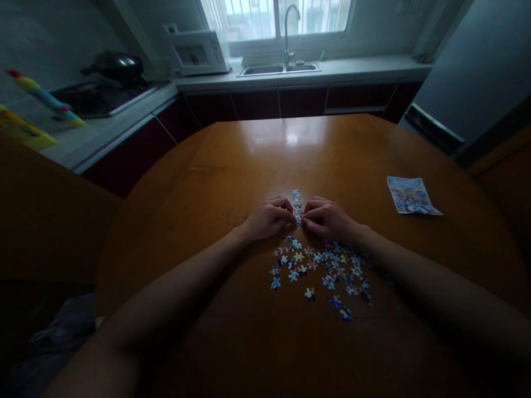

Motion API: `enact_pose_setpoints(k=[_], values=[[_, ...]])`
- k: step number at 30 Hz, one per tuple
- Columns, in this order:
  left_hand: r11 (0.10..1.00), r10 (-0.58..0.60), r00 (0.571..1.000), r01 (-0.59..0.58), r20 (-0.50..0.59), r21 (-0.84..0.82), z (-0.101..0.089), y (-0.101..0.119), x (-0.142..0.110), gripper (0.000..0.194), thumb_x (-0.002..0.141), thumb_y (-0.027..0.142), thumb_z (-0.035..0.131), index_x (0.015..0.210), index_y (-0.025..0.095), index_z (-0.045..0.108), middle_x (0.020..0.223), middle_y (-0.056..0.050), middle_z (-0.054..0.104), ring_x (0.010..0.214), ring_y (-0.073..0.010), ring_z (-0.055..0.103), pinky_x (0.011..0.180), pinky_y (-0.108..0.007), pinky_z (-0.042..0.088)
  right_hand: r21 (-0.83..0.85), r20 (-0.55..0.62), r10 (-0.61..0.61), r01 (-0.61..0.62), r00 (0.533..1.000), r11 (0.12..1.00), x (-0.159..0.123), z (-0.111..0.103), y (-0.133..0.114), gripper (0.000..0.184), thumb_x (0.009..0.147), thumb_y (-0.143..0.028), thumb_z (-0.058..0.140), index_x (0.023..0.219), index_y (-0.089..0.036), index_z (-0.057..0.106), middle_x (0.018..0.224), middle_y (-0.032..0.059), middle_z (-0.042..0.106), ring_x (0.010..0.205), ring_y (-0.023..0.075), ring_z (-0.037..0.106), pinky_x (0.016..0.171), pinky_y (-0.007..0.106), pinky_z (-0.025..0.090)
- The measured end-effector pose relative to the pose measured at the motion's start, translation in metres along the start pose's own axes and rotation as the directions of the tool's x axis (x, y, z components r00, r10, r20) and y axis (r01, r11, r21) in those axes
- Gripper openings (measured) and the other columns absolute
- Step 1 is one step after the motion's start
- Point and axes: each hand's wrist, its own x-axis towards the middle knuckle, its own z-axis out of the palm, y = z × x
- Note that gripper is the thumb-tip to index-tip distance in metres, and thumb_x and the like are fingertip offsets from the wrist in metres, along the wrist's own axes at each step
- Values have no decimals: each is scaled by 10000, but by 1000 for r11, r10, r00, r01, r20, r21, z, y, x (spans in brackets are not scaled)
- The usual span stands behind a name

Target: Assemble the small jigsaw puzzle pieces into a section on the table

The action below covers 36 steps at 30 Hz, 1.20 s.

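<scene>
Jigsaw strip (297, 204) sits midway across the surface (224, 166), end-on to the far edge. Left hand (271, 217) and right hand (327, 218) flank its near end, fingers curled nearly closed; can't tell from here if pinching. Probably light, stiff, weak at joints; grip long sides.

The bare right forearm (409, 262) partly hides the loose multicoloured cardboard jigsaw pieces (318, 257) (printed motifs: too small to identify).

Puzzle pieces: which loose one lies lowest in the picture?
The blue-and-pale piece, just below and right of another blue piece; every other loose piece shows higher up.
</scene>
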Motion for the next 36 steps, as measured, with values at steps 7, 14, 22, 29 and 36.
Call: enact_pose_setpoints(k=[7,14,22,29,36], values=[[1000,-8,1000,7,30,13,2,-2,0,226,918,150,592,877,250,791,880,-45,680,845,-165,609,782,-312,489,-4,9,12,-12,1000,1000,1,0,-1,222,898,-193,583,707,-181,696,812,54,652,800,179,552,745,325,428],[1000,5,1000,-5,22,7,2,-1,0,228,908,129,588,891,247,782,883,-41,684,848,-163,605,791,-315,494,63,-100,124,-118,987,991,2,3,2,253,899,-228,582,666,-186,669,753,39,625,739,163,546,690,313,409],[998,-56,993,56,-106,0,1,-3,2,304,852,51,557,986,219,771,923,-48,672,900,-174,606,835,-335,492,81,-256,232,-218,938,972,3,4,5,173,879,-211,581,762,-177,704,757,46,628,713,167,556,661,309,408],[996,-90,995,90,-31,2,1,3,4,154,892,200,628,986,211,750,945,-51,664,917,-181,600,845,-338,486,17,-89,126,-125,988,992,4,5,-3,174,795,-144,618,960,-200,622,774,17,575,793,187,527,734,315,411],[992,-126,990,125,62,22,-2,8,5,231,817,344,740,694,176,638,792,-15,611,802,-164,548,733,-292,432,-18,-20,148,-148,989,989,3,5,-5,246,764,-191,653,991,-221,563,758,-2,571,725,173,498,712,312,390]])
